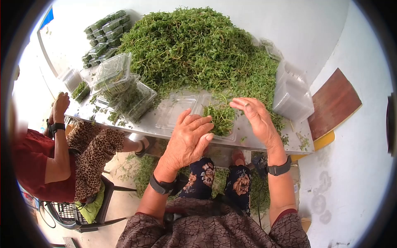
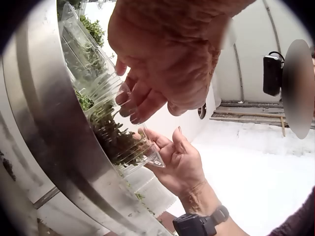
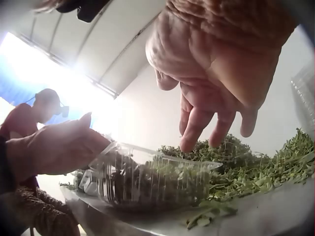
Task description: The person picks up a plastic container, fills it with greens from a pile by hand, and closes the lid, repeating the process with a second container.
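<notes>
A clear plastic clamshell box (image 3: pixel 147 184) stands near the table's front edge, filled with leafy green sprigs (image 1: pixel 220 119). Its lid (image 1: pixel 175 108) lies folded open to the left. My left hand (image 1: pixel 188 138) hovers at the box's left side, fingers loosely extended and fingertips right at the rim. On the other side, my right hand (image 1: pixel 260 124) is raised with its fingers nearly straight, pointing toward the greens. Seen in the right wrist view, the right hand's fingers (image 3: pixel 192 130) hang above the box, holding nothing. Neither hand grips anything.
A large heap of greens (image 1: pixel 194 49) covers the back of the steel table (image 1: pixel 256 142). Filled boxes (image 1: pixel 124 89) stand at left, with more stacked (image 1: pixel 105 35) behind. Nested empty boxes (image 1: pixel 292 93) stand at right. Another person (image 1: pixel 45 161) sits at the left.
</notes>
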Motion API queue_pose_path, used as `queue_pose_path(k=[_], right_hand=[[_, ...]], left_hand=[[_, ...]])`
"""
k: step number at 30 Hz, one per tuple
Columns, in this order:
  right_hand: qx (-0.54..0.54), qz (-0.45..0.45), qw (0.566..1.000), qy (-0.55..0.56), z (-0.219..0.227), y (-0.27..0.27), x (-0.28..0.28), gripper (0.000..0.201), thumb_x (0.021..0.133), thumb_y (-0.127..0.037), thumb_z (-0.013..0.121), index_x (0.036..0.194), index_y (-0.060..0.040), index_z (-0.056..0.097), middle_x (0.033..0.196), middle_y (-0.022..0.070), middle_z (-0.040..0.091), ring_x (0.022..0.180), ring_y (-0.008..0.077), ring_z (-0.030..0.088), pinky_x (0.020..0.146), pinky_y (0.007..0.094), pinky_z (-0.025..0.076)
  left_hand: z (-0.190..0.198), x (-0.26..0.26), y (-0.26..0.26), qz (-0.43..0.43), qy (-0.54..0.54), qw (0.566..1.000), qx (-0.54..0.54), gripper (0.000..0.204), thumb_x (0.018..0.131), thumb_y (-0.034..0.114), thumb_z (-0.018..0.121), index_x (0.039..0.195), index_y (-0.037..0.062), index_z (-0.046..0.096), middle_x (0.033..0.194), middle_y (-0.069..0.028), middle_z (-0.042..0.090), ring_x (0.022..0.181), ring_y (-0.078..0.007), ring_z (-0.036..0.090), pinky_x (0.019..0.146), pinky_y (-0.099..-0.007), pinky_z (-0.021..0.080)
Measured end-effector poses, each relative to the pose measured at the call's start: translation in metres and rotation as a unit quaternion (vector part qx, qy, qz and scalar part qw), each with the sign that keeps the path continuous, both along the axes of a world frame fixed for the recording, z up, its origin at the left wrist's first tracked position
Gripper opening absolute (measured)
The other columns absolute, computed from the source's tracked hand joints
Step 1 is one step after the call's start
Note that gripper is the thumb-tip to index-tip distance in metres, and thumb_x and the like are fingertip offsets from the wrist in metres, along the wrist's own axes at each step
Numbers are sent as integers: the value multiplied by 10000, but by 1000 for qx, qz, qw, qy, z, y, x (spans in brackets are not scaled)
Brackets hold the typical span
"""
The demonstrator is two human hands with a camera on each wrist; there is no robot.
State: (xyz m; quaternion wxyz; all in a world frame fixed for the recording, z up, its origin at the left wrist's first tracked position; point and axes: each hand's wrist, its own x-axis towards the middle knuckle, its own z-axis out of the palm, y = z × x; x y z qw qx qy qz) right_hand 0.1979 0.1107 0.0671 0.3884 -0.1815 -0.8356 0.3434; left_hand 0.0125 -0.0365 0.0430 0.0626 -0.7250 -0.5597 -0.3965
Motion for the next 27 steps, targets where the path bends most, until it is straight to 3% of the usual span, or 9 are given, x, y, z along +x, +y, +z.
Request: queue_pose_path(k=[2, 5, 9, 12, 15, 20, 27], right_hand=[[128, -31, 990, -57, -2, -2, -1, 433, 999, -350, 399, 1141, -8, 623, 1066, 97, 665, 1044, 282, 544, 997, 395, 338], [157, -66, 982, -83, -9, -2, -7, 400, 990, -335, 432, 1133, -16, 627, 1073, 142, 635, 1060, 312, 530, 1004, 411, 333], [177, -82, 976, -94, -10, -2, -12, 394, 987, -334, 435, 1132, -24, 630, 1090, 177, 610, 1075, 331, 520, 1010, 420, 328], [153, -80, 980, -103, -11, 0, -16, 401, 983, -340, 438, 1130, -20, 630, 1102, 188, 605, 1087, 336, 519, 1019, 422, 322], [157, -79, 980, -93, -14, -2, -21, 392, 976, -336, 450, 1122, -23, 634, 1030, 175, 640, 1106, 343, 514, 1024, 439, 312], [233, -65, 954, -180, -11, -7, -29, 358, 955, -318, 471, 1079, -31, 645, 857, 151, 688, 1171, 367, 491, 1061, 526, 257], [206, -48, 962, -172, -13, -5, -27, 371, 957, -327, 464, 1069, -30, 656, 881, 153, 694, 1197, 362, 481, 1095, 528, 223]], left_hand=[[-4, 3, 1, 7, 20, 1000, -3, 324, 933, 275, 489, 1040, 20, 659, 1096, -133, 655, 1090, -304, 558, 1104, -510, 252], [-8, 6, 2, 14, 48, 999, -14, 326, 932, 280, 494, 1038, 18, 656, 1075, -128, 659, 1084, -300, 565, 1111, -521, 239], [-6, 6, 3, 5, 55, 997, -52, 322, 935, 286, 504, 1013, 11, 654, 1022, -122, 668, 1075, -295, 572, 1110, -530, 248], [-7, 7, 5, 0, 53, 998, -22, 253, 911, 250, 551, 941, 13, 636, 956, -117, 663, 1018, -282, 577, 1099, -511, 282], [-8, 7, 5, -4, 40, 999, -10, 247, 909, 241, 556, 939, 11, 638, 954, -120, 662, 1009, -285, 580, 1095, -502, 297], [-9, 9, 6, -1, 25, 1000, -12, 247, 908, 244, 562, 934, 11, 639, 954, -120, 660, 1008, -285, 579, 1091, -496, 312], [-8, 7, 6, -11, 10, 999, -45, 299, 931, 265, 520, 1005, 8, 652, 1029, -136, 657, 1056, -311, 575, 1093, -520, 299]])
